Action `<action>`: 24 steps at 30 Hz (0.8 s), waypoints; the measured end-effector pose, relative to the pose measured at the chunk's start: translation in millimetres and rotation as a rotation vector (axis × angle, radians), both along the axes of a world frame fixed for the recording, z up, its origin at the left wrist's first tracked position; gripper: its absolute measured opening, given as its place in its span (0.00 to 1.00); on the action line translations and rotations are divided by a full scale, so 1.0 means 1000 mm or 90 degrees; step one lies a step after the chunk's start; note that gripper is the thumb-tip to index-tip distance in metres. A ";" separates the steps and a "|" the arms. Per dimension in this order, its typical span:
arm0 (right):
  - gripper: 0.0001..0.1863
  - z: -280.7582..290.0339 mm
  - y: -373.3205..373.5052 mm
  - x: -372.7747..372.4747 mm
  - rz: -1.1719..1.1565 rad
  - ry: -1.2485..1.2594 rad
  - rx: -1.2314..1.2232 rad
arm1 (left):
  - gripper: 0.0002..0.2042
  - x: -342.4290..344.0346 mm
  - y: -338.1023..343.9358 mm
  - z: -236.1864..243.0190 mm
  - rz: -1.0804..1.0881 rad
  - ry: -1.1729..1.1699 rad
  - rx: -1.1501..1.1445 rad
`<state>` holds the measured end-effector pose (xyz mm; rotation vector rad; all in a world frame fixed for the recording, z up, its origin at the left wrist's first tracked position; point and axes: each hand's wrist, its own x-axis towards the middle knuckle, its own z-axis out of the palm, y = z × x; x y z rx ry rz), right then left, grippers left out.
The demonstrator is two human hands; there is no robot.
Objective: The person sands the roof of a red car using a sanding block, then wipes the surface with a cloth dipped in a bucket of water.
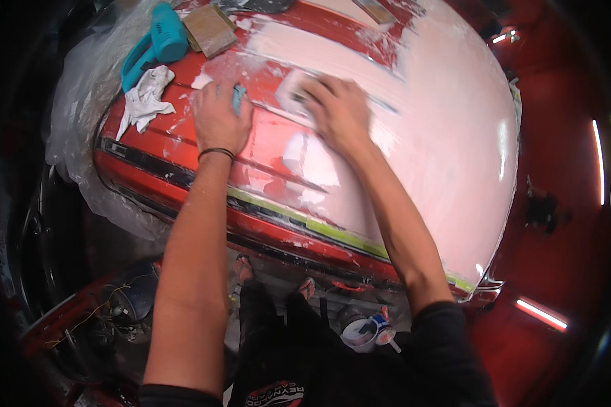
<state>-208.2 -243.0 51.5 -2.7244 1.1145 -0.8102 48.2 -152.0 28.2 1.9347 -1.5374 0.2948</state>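
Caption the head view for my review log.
Left hand holding something blue, blurred right hand at work on a red car roof partly coated pale pink; white cloth at left.

Blurred hand, half-hidden objects

The bare right hand [336, 112] is blurred, the dark item [299, 97] at its fingertips too smeared to identify. The bare left hand [221, 121] mostly hides a small light-blue object [238, 99]. The top edge crops a flat dark-grey item [268, 5].
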 end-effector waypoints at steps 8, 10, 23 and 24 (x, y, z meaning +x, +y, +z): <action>0.21 0.006 -0.007 -0.150 -0.006 0.057 0.028 | 0.20 0.008 0.002 -0.003 0.008 0.017 0.024; 0.22 0.017 0.010 -0.220 -0.063 0.050 0.069 | 0.19 -0.002 0.001 -0.001 0.013 -0.001 -0.001; 0.21 -0.011 -0.030 0.026 0.028 -0.016 0.000 | 0.19 0.011 0.004 -0.007 -0.007 0.005 -0.003; 0.21 -0.011 -0.025 -0.007 0.021 -0.011 0.021 | 0.19 0.015 0.005 -0.006 0.001 0.000 -0.006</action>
